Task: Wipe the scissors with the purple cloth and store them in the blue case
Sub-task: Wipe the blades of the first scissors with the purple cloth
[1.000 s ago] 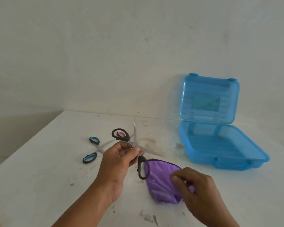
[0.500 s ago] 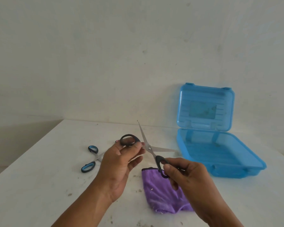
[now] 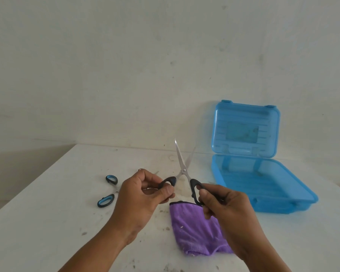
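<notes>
Below the right hand (image 3: 222, 205) a crumpled purple cloth (image 3: 194, 230) lies on the stained white bench (image 3: 47, 222). That hand pinches one black handle loop of the steel-bladed black-handled scissors (image 3: 183, 171); the left hand (image 3: 141, 195) grips the other loop. The blades point up and away, slightly parted, above the bench. Left of the left hand lie small blue-and-black-handled scissors (image 3: 107, 191). Beyond the right hand, to its right, stands the translucent blue plastic case (image 3: 263, 183), lid upright against the wall.
</notes>
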Demonstrator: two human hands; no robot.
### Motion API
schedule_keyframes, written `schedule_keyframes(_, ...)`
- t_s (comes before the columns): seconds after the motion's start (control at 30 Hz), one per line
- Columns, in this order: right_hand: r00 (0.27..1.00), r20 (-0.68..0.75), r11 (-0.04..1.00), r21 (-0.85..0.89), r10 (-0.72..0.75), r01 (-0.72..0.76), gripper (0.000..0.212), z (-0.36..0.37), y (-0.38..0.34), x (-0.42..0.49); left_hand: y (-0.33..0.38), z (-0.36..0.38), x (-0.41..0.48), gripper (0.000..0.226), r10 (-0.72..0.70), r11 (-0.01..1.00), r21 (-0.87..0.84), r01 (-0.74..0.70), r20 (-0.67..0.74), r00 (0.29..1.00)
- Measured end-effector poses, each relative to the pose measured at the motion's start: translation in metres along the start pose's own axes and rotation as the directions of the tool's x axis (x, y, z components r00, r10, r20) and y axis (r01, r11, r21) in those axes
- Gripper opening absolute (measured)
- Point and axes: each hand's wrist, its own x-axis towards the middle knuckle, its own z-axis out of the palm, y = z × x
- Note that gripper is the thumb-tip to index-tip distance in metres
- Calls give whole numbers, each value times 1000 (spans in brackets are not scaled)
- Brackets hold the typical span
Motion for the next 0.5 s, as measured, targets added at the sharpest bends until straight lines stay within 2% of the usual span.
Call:
schedule_keyframes(0.1, 1000, -9, 999, 51, 13, -12, 15, 13, 4, -2, -4, 9, -3, 45, -4, 999, 43, 3, 27, 1000)
schedule_keyframes(0.3, 997, -29, 997, -39, 68, -69, 18, 27, 19, 0, -20, 25, -6, 37, -16, 999, 33, 14, 68, 998)
schedule_keyframes(0.37, 998, -4, 982, -180, 61, -61, 20, 21, 24, 2, -23, 30, -6, 37, -43, 999, 27, 41, 76, 996)
schedule_keyframes(0.43, 999, 22, 894, -444, -47, 52, 20, 13, 29, 7, -25, 36, -3, 38, -44, 998, 53, 40, 78, 996)
schedule_keyframes(0.5, 985, 12, 801, -580, -173, 148, 19, 1, 30, 14, -26, 43, 2, 40, -24, 995, 99, 17, 76, 997)
